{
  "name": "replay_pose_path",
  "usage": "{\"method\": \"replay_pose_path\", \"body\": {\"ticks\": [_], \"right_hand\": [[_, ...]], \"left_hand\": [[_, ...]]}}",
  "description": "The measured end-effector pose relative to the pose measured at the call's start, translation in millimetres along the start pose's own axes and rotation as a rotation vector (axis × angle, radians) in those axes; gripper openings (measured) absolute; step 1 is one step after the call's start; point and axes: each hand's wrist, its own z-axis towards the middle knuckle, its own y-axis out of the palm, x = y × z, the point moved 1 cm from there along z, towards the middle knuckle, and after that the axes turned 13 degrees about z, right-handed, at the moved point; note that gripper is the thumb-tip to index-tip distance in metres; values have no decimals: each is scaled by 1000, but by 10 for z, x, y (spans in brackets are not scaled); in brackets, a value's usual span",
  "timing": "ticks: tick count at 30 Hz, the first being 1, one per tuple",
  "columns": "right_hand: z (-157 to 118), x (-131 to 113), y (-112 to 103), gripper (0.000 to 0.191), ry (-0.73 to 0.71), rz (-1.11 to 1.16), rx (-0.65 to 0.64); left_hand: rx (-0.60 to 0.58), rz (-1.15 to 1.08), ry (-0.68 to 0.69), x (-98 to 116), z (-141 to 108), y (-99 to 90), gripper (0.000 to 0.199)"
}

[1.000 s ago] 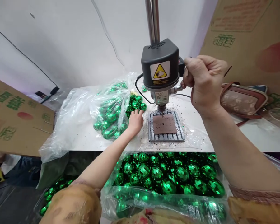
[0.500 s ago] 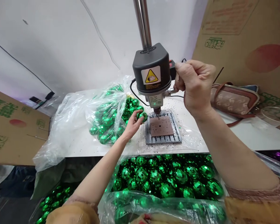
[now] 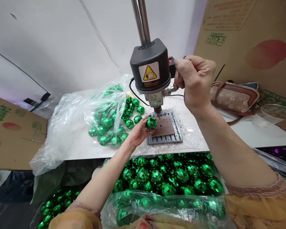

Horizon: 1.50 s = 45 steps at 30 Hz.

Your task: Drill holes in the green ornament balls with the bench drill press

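Observation:
My left hand (image 3: 140, 132) holds a shiny green faceted ball (image 3: 151, 122) in its fingers, over the left edge of the drill press's slotted metal base (image 3: 165, 139). A flat brown plate (image 3: 165, 125) with a small dark hole lies on that base. Above it stands the black drill press (image 3: 149, 66), its chuck over the plate. My right hand (image 3: 196, 82) is closed round the lever at the right side of the press; the lever's grip is mostly hidden by the fingers. Dark specks are scattered around the base.
Left of the press, a clear plastic bag (image 3: 105, 117) of green balls lies on the white table (image 3: 78, 149), with loose balls beside it. More green balls (image 3: 181, 175) fill a bag below the front edge. A handbag (image 3: 233, 95) and cardboard box (image 3: 248, 41) are at right.
My left hand has moved away from the bagged balls, bringing one green ball to the edge of the base. My right hand stays on the lever. The view has shifted slightly.

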Motion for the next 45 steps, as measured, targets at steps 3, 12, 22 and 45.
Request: {"method": "replay_pose_path", "body": {"ticks": [3,12,22,45], "right_hand": [[1,-11,10,58,-4,-2,13],[-10,-39,19,58,-4,-27,23],[-4,-51,19,63,10,-78,20],[-385,81,-83,57,-118,-73,87]], "left_hand": [[64,158,94,-47,7,-27,55],[190,692,371,-146,241,-82,60],[215,1029,535,-127,330,57,49],[206,665,492,-500,393,250,57]]}}
